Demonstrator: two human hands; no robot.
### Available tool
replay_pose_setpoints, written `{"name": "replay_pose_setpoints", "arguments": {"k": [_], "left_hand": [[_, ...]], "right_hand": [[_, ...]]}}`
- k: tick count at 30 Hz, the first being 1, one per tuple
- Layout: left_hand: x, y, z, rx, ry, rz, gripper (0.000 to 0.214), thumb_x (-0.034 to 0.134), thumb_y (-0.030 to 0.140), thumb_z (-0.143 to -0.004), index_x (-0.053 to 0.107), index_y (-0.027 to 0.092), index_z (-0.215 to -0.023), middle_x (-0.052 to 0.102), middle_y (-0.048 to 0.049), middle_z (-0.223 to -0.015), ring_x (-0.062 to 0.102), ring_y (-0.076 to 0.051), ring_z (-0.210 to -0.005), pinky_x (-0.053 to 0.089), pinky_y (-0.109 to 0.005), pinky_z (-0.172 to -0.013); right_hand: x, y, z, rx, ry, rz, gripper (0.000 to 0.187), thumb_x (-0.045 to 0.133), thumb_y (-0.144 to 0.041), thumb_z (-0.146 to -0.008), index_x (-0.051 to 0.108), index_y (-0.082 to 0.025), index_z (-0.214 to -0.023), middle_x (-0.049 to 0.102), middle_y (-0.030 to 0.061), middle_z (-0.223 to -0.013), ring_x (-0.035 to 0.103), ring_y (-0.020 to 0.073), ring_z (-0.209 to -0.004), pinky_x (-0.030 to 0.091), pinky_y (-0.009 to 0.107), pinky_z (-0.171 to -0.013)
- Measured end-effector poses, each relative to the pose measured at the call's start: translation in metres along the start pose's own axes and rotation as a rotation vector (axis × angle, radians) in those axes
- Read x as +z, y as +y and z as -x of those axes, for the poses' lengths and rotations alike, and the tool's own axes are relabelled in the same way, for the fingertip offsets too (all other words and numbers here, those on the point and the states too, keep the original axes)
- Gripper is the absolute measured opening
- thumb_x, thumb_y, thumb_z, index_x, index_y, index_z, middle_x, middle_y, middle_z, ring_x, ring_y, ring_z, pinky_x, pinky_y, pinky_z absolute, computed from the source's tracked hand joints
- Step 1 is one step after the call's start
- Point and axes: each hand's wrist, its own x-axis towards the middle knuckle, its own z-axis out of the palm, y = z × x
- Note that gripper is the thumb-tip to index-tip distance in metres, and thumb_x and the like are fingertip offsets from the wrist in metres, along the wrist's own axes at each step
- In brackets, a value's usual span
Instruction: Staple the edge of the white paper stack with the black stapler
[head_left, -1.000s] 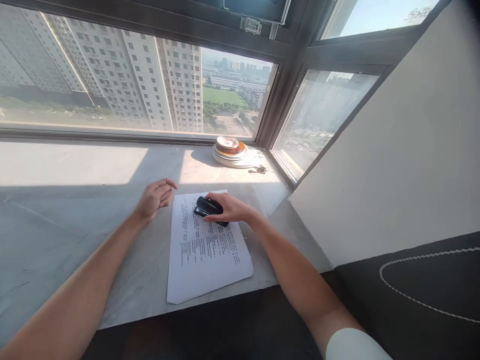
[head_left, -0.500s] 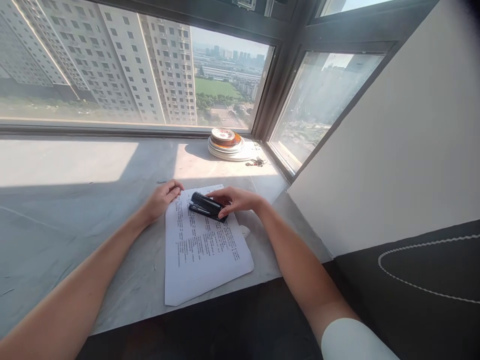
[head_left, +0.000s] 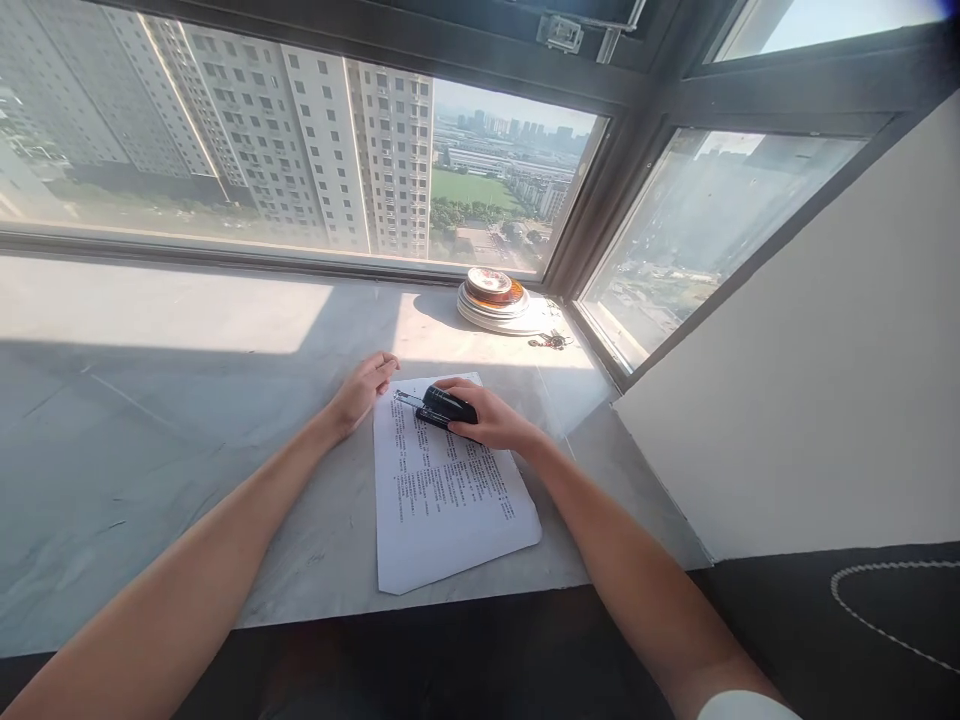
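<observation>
My right hand (head_left: 491, 412) grips a black stapler (head_left: 448, 404) from its right end, fingers over the top and thumb along the near side. A narrow silvery metal strip juts out of the stapler's left end, above the print. Under it lies a white printed paper (head_left: 450, 520) on the sill; whether it is one sheet or more I cannot tell. My left hand (head_left: 365, 393) rests at the paper's upper left corner, its curled fingers closed at the edge. The fingertips there are partly hidden.
Stacked plates and dishes (head_left: 495, 302) stand near the window corner, with a bunch of keys (head_left: 551, 341) beside them. A white wall (head_left: 810, 400) bounds the marble sill (head_left: 187, 430) on the right. A beaded cord (head_left: 840, 590) hangs at lower right.
The silvery strip now sticks out from the stapler's left end. My right hand has closed further over the stapler. The whole view has shifted, while my left hand stays by the paper's corner.
</observation>
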Motion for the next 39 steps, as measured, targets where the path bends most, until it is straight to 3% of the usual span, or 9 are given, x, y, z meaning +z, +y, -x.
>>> {"name": "replay_pose_setpoints", "arguments": {"k": [3,6,10,17,22,26,30,35,39], "left_hand": [[-0.001,0.0,0.0,0.03,0.017,0.057,0.031,0.067,0.051,-0.099,0.067,0.02,-0.096,0.061,-0.004,-0.095,0.058,-0.016,-0.083,0.048,-0.026,-0.071],[0.001,0.004,0.002,-0.028,-0.043,0.168,0.037,0.068,0.056,-0.1,0.066,0.02,-0.107,0.072,-0.0104,-0.113,0.069,-0.02,-0.092,0.056,-0.031,-0.077],[0.004,0.012,0.009,-0.208,-0.226,0.256,0.046,0.064,0.058,-0.105,0.072,0.015,-0.117,0.079,-0.0202,-0.118,0.078,-0.027,-0.092,0.063,-0.04,-0.08],[-0.002,0.01,0.007,-0.201,-0.286,0.238,0.037,0.084,0.047,-0.095,0.082,0.015,-0.113,0.082,-0.017,-0.116,0.078,-0.028,-0.11,0.065,-0.04,-0.099],[-0.008,0.003,-0.002,-0.171,-0.062,0.207,0.03,0.091,0.038,-0.089,0.08,0.013,-0.102,0.081,-0.0148,-0.106,0.078,-0.023,-0.099,0.065,-0.035,-0.093],[-0.012,0.007,-0.004,0.041,0.177,0.218,0.029,0.082,0.043,-0.096,0.077,0.017,-0.108,0.076,-0.0076,-0.094,0.066,-0.012,-0.069,0.058,-0.026,-0.065],[-0.007,0.014,0.0,0.174,0.13,0.178,0.036,0.079,0.047,-0.096,0.078,0.023,-0.123,0.07,-0.0027,-0.089,0.053,-0.009,-0.061,0.048,-0.025,-0.058],[0.0,0.019,0.009,0.307,0.054,-0.144,0.053,0.072,0.049,-0.1,0.07,0.022,-0.146,0.077,-0.0053,-0.092,0.057,-0.013,-0.063,0.051,-0.029,-0.063],[0.001,0.023,0.017,0.321,0.125,-0.338,0.035,0.079,0.048,-0.093,0.083,0.021,-0.114,0.083,-0.0075,-0.091,0.064,-0.016,-0.063,0.055,-0.032,-0.065]], "right_hand": [[0.004,-0.003,0.0,-0.02,0.149,0.03,0.048,0.061,-0.01,-0.09,0.066,-0.017,-0.137,0.061,0.0144,-0.154,0.063,0.028,-0.138,0.053,0.047,-0.119],[0.008,-0.006,0.0,-0.074,0.236,0.261,0.062,0.05,-0.002,-0.093,0.059,-0.019,-0.151,0.058,0.0114,-0.161,0.057,0.0268,-0.148,0.052,0.047,-0.123],[0.014,-0.01,-0.005,-0.188,0.13,0.537,0.067,0.036,0.005,-0.102,0.05,-0.022,-0.163,0.055,0.0066,-0.165,0.044,0.0239,-0.16,0.043,0.052,-0.133],[0.016,-0.014,-0.013,-0.22,0.093,0.601,0.056,0.042,-0.001,-0.109,0.055,-0.022,-0.16,0.06,0.0057,-0.161,0.046,0.0256,-0.159,0.038,0.055,-0.136],[0.015,-0.009,-0.011,-0.08,0.259,0.522,0.067,0.042,0.004,-0.098,0.06,-0.025,-0.155,0.062,0.0052,-0.158,0.051,0.0258,-0.154,0.043,0.054,-0.131],[0.013,-0.004,-0.006,-0.023,0.349,0.259,0.058,0.055,-0.003,-0.088,0.069,-0.025,-0.14,0.071,0.0072,-0.142,0.064,0.027,-0.133,0.054,0.051,-0.116],[0.018,-0.003,-0.005,-0.137,0.168,-0.078,0.042,0.067,-0.011,-0.082,0.075,-0.021,-0.122,0.076,0.0088,-0.129,0.07,0.0264,-0.119,0.057,0.045,-0.106],[0.022,-0.007,-0.01,-0.125,0.04,-0.128,0.031,0.071,-0.017,-0.086,0.074,-0.019,-0.117,0.075,0.0105,-0.128,0.07,0.0257,-0.116,0.055,0.042,-0.104],[0.02,-0.008,-0.012,-0.065,0.115,-0.081,0.024,0.069,-0.041,-0.102,0.071,-0.02,-0.111,0.075,0.0091,-0.118,0.068,0.0234,-0.108,0.054,0.041,-0.101]]}}
